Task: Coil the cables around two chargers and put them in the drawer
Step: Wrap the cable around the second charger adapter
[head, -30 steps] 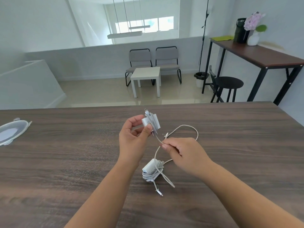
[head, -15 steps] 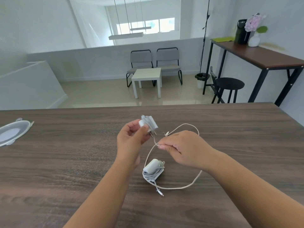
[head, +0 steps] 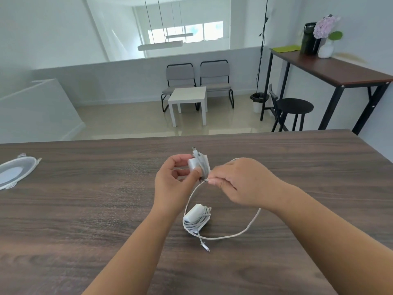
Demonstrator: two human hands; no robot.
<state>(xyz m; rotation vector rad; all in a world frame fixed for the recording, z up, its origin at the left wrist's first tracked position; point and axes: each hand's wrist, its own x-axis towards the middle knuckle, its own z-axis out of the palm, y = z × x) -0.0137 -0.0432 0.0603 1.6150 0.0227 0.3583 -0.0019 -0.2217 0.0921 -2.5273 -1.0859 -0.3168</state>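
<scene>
My left hand (head: 173,185) holds a small white charger (head: 198,163) above the dark wooden table (head: 85,209), with a few turns of white cable around it. My right hand (head: 238,184) pinches that charger's cable (head: 253,222) right beside the charger. The loose part of the cable loops down over the table to my right and back. A second white charger (head: 196,216) lies on the table below my hands, its cable coiled around it and its plug end sticking out toward me. No drawer is in view.
A clear round plastic lid (head: 14,172) lies at the table's left edge. Beyond the far edge are a white side table (head: 188,99), two grey chairs, a black stool (head: 294,107) and a high desk (head: 331,69) with a vase.
My right hand has moved up and left along the cable, close to the held charger. The loose cable has swung out into a wide loop to the right. The charger on the table stayed put.
</scene>
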